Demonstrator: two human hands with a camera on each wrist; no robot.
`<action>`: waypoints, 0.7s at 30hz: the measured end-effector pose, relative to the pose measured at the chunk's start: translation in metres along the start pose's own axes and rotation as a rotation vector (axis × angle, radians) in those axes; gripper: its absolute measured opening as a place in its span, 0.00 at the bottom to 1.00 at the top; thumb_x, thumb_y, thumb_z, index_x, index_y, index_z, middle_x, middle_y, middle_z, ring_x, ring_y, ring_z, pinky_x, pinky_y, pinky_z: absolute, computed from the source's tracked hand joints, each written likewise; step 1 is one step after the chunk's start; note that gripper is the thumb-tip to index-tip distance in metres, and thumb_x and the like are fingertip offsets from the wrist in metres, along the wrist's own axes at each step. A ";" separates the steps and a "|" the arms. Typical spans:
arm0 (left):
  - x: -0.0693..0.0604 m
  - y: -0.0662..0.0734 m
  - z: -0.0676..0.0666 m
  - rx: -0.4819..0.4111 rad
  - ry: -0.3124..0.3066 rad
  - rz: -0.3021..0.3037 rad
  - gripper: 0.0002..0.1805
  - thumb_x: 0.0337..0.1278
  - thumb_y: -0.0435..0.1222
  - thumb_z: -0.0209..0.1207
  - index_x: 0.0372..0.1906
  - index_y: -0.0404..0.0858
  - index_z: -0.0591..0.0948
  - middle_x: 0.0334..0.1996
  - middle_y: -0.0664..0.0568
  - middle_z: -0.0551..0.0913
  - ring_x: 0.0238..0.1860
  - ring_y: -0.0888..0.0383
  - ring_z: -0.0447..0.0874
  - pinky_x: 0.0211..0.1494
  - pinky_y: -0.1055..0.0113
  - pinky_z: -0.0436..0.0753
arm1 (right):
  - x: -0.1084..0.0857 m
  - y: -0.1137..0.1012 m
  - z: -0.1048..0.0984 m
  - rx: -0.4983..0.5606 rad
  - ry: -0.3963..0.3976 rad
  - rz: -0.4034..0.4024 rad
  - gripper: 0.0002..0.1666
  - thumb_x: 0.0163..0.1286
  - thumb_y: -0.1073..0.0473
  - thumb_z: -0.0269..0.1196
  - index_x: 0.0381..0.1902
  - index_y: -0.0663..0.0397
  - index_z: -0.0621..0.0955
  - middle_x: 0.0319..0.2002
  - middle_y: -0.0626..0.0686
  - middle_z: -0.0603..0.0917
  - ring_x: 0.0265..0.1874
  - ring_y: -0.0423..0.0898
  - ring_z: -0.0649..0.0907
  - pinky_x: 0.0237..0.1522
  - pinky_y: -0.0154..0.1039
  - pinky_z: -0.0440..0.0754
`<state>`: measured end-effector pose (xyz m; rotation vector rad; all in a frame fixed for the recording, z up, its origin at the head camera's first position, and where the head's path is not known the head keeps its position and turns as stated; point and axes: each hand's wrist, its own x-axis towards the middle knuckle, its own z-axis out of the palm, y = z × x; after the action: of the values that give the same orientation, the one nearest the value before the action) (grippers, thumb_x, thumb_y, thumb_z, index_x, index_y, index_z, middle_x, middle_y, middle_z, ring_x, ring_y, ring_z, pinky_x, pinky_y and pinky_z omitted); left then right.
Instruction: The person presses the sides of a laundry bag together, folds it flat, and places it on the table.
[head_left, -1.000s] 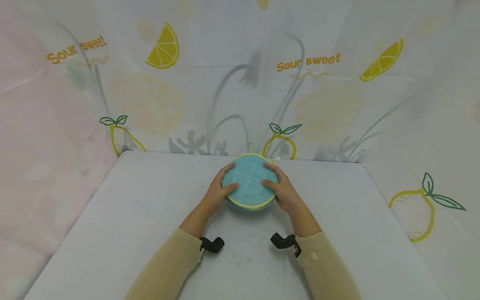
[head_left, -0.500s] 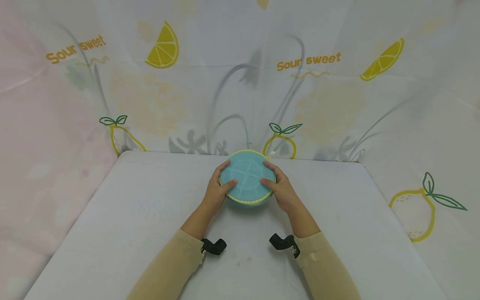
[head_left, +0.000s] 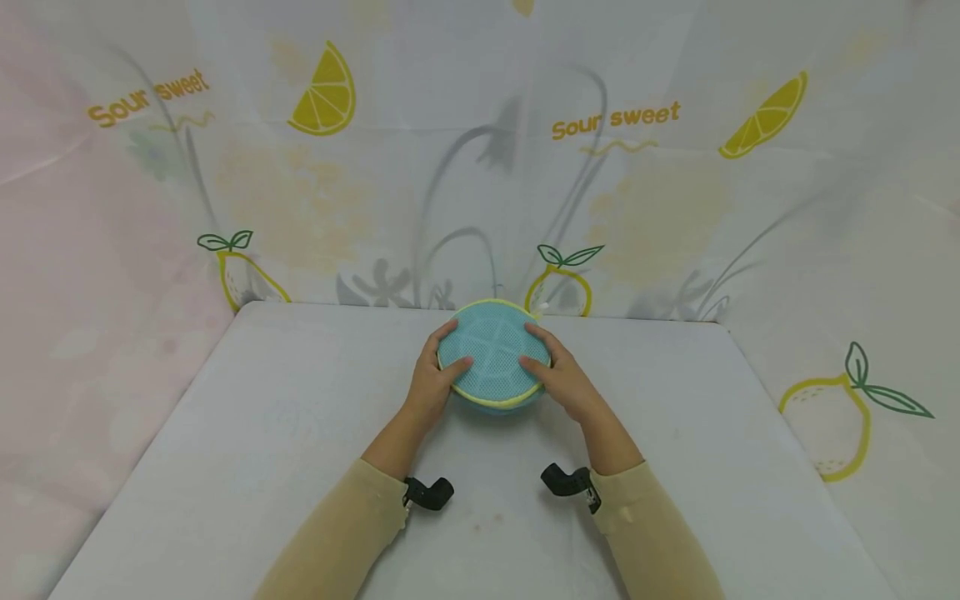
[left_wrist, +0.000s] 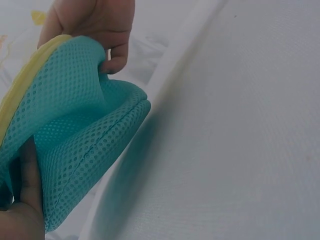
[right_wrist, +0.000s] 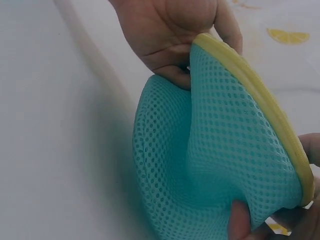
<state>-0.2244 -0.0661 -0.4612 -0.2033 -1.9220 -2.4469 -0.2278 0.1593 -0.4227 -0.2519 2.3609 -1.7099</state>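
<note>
A round turquoise mesh laundry bag (head_left: 493, 354) with yellow piping is held just above the table's far part, its flat top tilted toward me. My left hand (head_left: 429, 385) grips its left side, thumb on the top and fingers round the rim. On the opposite side my right hand (head_left: 567, 385) grips it the same way. Seen from the left wrist, the bag's soft lower mesh (left_wrist: 75, 125) is folded inward where the fingers press. The right wrist view shows a similar deep crease in the mesh (right_wrist: 215, 130). What the bag contains, if anything, cannot be made out.
A white table (head_left: 300, 433) spreads below the hands. Behind it hangs a pale curtain (head_left: 465, 83) printed with lemons and lettering. Black camera mounts (head_left: 431, 493) stick out from both beige sleeves (head_left: 345, 525).
Over the last second both hands have shifted the bag slightly left and up, toward the back edge. Its top has tilted a little. The grip looks the same.
</note>
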 end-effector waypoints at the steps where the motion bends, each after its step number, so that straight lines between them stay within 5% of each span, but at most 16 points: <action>1: 0.000 0.000 0.000 -0.001 0.002 0.002 0.39 0.63 0.24 0.62 0.76 0.39 0.60 0.79 0.47 0.52 0.78 0.51 0.49 0.78 0.57 0.53 | -0.001 -0.001 -0.001 -0.001 -0.003 0.006 0.38 0.76 0.55 0.60 0.79 0.42 0.59 0.80 0.54 0.49 0.78 0.55 0.51 0.73 0.58 0.58; 13: -0.002 -0.004 0.006 -0.030 -0.049 -0.018 0.40 0.64 0.23 0.59 0.77 0.40 0.56 0.80 0.46 0.46 0.79 0.49 0.47 0.78 0.56 0.53 | 0.001 0.001 0.001 0.272 0.046 0.038 0.38 0.75 0.66 0.59 0.78 0.47 0.60 0.80 0.54 0.49 0.74 0.57 0.61 0.66 0.55 0.71; 21: -0.002 -0.008 0.007 0.006 -0.055 -0.059 0.41 0.65 0.24 0.59 0.78 0.41 0.55 0.80 0.44 0.44 0.79 0.47 0.43 0.79 0.54 0.50 | 0.001 0.003 0.004 0.392 0.054 0.016 0.40 0.73 0.72 0.58 0.78 0.49 0.60 0.80 0.52 0.47 0.76 0.53 0.55 0.71 0.50 0.65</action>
<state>-0.2220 -0.0575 -0.4673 -0.2188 -1.9846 -2.4984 -0.2275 0.1567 -0.4266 -0.1203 1.9950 -2.1432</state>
